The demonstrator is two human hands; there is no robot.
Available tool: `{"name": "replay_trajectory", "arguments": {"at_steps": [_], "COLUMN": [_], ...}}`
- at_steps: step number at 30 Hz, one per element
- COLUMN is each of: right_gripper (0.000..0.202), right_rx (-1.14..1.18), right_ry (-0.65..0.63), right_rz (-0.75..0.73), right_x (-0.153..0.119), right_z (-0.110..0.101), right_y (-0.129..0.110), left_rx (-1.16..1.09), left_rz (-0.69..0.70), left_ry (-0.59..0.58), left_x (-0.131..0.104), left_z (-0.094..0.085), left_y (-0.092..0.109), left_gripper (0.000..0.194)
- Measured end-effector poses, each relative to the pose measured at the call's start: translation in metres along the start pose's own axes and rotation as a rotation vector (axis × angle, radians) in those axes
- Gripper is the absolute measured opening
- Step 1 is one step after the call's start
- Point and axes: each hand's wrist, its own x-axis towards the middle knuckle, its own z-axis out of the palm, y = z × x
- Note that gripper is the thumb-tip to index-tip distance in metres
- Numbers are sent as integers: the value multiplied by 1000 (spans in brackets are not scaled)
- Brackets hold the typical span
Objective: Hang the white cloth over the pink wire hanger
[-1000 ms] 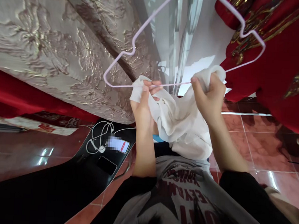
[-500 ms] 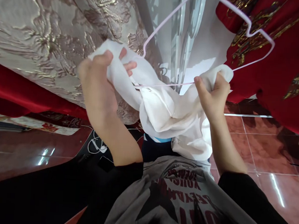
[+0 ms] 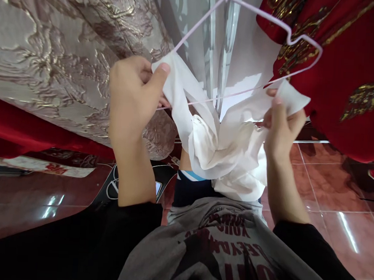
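A pale pink wire clothes hanger (image 3: 258, 11) stands in front of me, its top near the upper edge of the view. White fabric (image 3: 205, 145), thin and bunched in folds, hangs around the hanger's lower bar down to my lap. My left hand (image 3: 139, 90) pinches the fabric's left end between thumb and fingers, close to the hanger's left shoulder. Gripped in my right hand (image 3: 281, 124) is the right end of the fabric, just under the hanger's bar, with a flap standing up above the fingers. The hanger's left corner is covered by the fabric and my left hand.
A silvery-pink embossed cloth (image 3: 68, 65) hangs at the left. Red cloth with gold sequins (image 3: 346, 73) hangs at the right. Metal poles (image 3: 225, 53) rise behind the hanger. On a black seat (image 3: 153, 171) lie a phone (image 3: 158, 188) and a white cable (image 3: 110, 190). The floor has red tiles (image 3: 333, 187).
My left hand has moved right and closed on the fabric's edge, drawing it against the hanger's left shoulder. The hanger has shifted left and down. My right hand has moved slightly right, lifting a flap.
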Motion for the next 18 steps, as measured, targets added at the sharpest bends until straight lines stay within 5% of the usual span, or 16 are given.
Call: {"name": "replay_trajectory", "arguments": {"at_steps": [3,6,8,13,18], "right_gripper": [20,3,18,29,30], "right_rx": [106,102,95,93,-185], "right_ry": [154,102,72,-43,-322], "right_rz": [147,309,332,279,196], "right_x": [35,80,107,137,117], "right_z": [-25,-47,-53,-48,-34], "right_y": [21,36,36,-11,-82], "left_rx": [-33,-61,-95,-109,-134], "left_rz": [11,25,-29,-33,14], "left_ry": [36,9,13,-27,-11], "left_x": [-2,-5,-7,-12,-11], "left_z": [-3,-7,-10,-13,-9], "left_y": [-2,0,3,7,4], "left_gripper": [28,32,39,39,34]}}
